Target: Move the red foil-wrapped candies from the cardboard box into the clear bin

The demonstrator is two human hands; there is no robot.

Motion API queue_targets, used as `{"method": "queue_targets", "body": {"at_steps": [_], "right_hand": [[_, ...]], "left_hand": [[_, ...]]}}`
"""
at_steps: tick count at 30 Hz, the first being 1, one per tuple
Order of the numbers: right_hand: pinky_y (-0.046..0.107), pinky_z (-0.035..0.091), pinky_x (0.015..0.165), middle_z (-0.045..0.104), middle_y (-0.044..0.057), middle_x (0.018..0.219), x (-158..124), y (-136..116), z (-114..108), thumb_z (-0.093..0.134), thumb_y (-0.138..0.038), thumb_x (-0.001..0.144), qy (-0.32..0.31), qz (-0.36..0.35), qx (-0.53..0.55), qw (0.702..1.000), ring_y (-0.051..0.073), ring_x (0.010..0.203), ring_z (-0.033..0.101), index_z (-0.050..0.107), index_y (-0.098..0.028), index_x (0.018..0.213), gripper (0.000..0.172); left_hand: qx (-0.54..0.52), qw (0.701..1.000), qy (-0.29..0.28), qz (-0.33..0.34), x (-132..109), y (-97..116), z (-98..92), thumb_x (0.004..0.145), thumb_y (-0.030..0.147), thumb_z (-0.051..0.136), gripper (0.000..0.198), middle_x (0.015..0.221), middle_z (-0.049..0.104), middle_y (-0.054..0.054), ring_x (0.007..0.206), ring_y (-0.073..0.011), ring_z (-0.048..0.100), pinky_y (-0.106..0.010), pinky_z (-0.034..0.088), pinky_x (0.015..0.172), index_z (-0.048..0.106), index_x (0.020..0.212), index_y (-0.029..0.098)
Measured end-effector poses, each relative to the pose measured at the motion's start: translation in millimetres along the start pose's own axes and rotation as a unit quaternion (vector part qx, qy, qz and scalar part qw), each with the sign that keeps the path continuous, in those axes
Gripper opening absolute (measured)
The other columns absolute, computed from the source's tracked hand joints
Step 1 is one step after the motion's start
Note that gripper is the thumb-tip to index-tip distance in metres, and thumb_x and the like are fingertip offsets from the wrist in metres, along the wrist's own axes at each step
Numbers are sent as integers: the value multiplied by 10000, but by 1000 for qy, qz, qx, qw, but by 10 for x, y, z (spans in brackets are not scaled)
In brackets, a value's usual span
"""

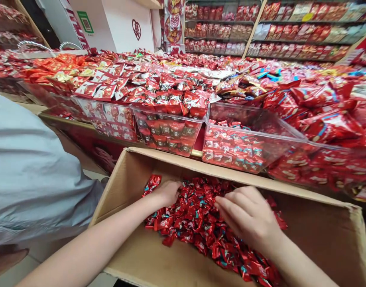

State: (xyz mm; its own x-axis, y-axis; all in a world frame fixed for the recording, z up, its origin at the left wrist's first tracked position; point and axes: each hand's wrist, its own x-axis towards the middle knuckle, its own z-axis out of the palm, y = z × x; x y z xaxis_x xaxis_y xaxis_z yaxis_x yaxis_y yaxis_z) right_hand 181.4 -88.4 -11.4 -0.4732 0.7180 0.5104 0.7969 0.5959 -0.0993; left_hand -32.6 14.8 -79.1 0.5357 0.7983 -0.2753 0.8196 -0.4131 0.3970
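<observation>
Inside a cardboard box lies a loose heap of small red wrapped candies with teal and dark patches. At the heap's left far part is my left hand, fingers curled down among the wrappers, their tips mostly hidden. My right hand hovers over the heap's right side. Its fingers are bent and pressed together, the tips close to the candies; what they pinch, if anything, I cannot make out. Behind the box, a clear plastic bin contains similar red and teal candies, below its rim.
A clear bin piled with dark-and-red packets stands left of it, and red packets heap up on the right. Stocked shelves line the back. A person in a grey garment stands close at left.
</observation>
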Motion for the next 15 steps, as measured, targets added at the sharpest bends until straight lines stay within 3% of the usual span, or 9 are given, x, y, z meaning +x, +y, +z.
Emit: {"method": "queue_targets", "body": {"at_steps": [4,6,8,12,15], "right_hand": [[320,398,659,586,99,895,-155,15,411,436,-179,770,-117,131,-22,984,194,766,519,554,-160,985,245],[359,395,707,552,132,1012,-233,48,609,466,-196,739,-162,189,-63,966,244,863,502,504,-155,1085,351],[378,391,712,557,126,1014,-276,64,731,465,-159,721,-208,201,-87,953,267,886,493,524,-181,1066,351],[369,400,685,608,74,825,-268,14,744,444,-99,703,-256,200,-39,945,249,806,519,610,-216,810,230],[373,407,714,604,63,862,-237,-29,649,488,-129,676,-212,225,63,949,244,830,519,598,-230,841,222]], "left_hand": [[-17,998,68,-2,99,16,44,781,223,424,323,1067,496,-98,1034,-239,405,-325,290,878,459,1096,162],[-35,997,65,15,135,26,105,761,252,477,285,1008,532,-75,998,-232,431,-308,310,855,510,1034,178],[-55,996,61,24,149,22,164,720,236,533,231,919,564,-53,922,-222,474,-288,347,792,551,945,187],[-105,992,73,7,137,-18,184,654,140,562,196,721,557,-12,688,-177,515,-252,372,600,542,844,183],[-156,984,85,1,89,46,102,651,90,526,178,669,523,7,625,-148,493,-234,354,550,505,807,172]]}}
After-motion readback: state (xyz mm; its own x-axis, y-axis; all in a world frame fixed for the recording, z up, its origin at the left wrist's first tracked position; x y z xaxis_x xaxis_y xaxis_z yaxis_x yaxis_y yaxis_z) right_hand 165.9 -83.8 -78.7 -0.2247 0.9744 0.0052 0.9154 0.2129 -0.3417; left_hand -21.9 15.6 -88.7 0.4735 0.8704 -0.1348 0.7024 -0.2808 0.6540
